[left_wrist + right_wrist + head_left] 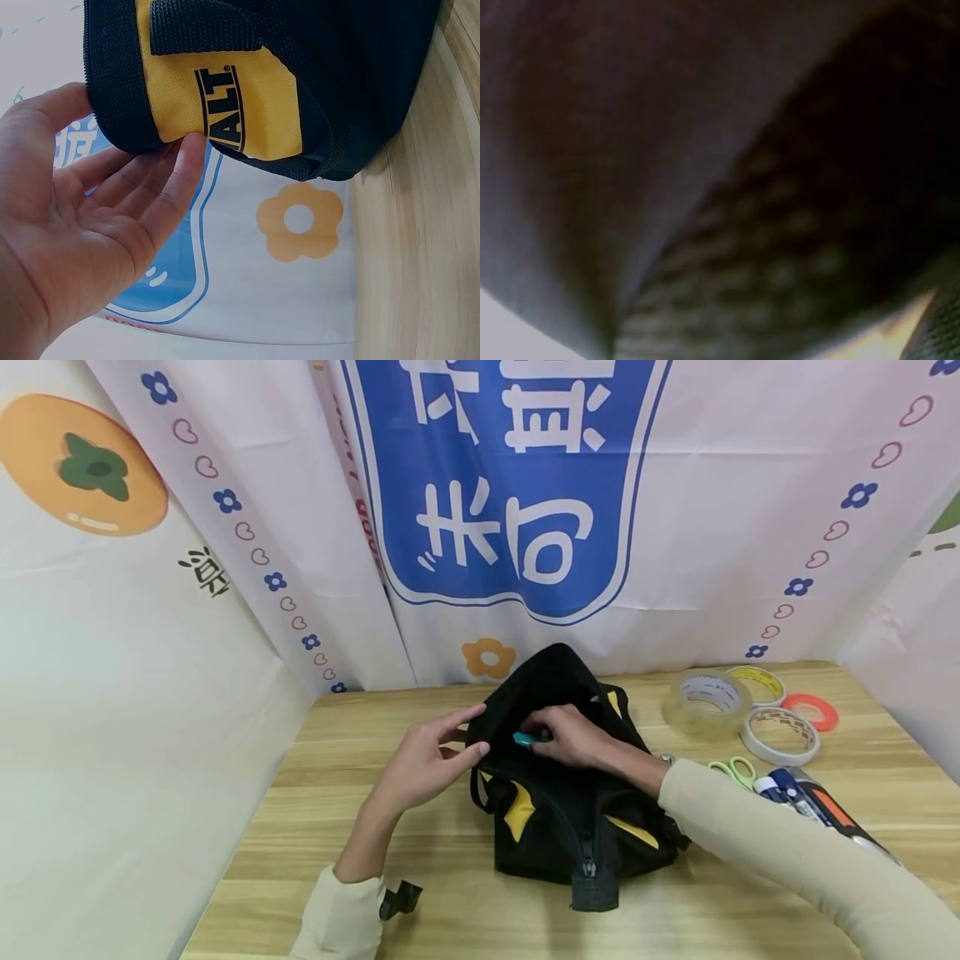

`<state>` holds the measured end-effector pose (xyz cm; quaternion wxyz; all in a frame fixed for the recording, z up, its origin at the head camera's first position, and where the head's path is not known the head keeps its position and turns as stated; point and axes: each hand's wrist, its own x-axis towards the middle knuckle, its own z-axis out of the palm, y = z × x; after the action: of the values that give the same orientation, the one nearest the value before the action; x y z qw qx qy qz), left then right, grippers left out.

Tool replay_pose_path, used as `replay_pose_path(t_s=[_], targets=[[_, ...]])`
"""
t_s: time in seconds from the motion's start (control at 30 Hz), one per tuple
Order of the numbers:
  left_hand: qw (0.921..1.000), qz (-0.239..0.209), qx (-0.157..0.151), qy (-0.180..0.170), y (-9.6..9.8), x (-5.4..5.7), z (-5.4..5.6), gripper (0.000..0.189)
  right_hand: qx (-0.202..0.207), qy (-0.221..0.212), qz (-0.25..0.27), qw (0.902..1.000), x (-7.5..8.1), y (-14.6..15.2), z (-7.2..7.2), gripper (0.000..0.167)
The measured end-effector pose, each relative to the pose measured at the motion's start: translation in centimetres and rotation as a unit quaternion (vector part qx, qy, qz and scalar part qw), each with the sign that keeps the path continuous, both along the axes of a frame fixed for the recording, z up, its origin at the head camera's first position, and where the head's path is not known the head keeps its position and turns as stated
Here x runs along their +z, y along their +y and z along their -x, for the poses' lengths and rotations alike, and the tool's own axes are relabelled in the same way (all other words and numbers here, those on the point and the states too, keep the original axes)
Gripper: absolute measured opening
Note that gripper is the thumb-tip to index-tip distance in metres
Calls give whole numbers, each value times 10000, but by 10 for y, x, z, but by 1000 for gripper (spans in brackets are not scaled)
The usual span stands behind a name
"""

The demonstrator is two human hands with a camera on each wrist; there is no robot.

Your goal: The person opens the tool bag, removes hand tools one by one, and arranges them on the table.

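A black tool bag (543, 856) with yellow panels stands with its mouth spread wide. At the left of that mouth, my left hand (420, 766) holds the bag's rim between thumb and fingers. The left wrist view shows this hand (112, 202) on the zippered edge, beside a yellow panel (266, 105) with black lettering. Inside the opening, my right hand (573, 737) pinches a small teal object (523, 739); its kind is hard to tell, as the fingers cover part of it. Only dark, blurred bag fabric (735, 277) fills most of the right wrist view.
To the right of the bag are several tape rolls, including a clear one (705, 702) and a red one (812, 712). Green-handled scissors (735, 770), blue markers (787, 787) and a grey-orange tool (832, 806) lie near the right sleeve. A printed cloth (675, 568) hangs behind.
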<state>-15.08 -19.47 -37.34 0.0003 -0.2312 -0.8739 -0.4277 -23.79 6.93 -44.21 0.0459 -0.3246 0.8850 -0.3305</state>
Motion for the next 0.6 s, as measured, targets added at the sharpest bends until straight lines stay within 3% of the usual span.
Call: replay_pose_path(t_s=[0.3,0.6], targets=[[10000,-32,-30,1,0,1,1,54,-295,-197,818,9960,31,4,-13,28],[10000,-23,-21,11,1,0,0,54,-574,-59,1340,9893,52,5,-27,31]])
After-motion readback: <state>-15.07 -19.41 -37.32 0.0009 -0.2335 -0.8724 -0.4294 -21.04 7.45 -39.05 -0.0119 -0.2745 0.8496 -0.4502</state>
